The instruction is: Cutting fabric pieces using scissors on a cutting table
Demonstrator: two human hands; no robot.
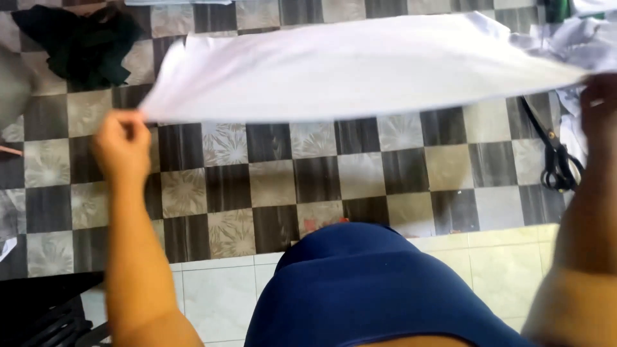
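Observation:
A white sheet of cloth (347, 67) is stretched out flat in the air above a checkered floor covering. My left hand (121, 144) pinches its near left corner. My right hand (601, 106) grips the near right edge, partly cut off by the frame. The cloth's far edge reaches toward the top of the view. My blue-clad knee (366, 289) sits below the cloth in the foreground.
Black scissors (558, 164) lie on the checkered covering (321, 180) at the right. A dark green cloth heap (80, 45) rests at the top left. More white fabric (581, 45) is bunched at the top right. Pale floor tiles (218, 295) run along the bottom.

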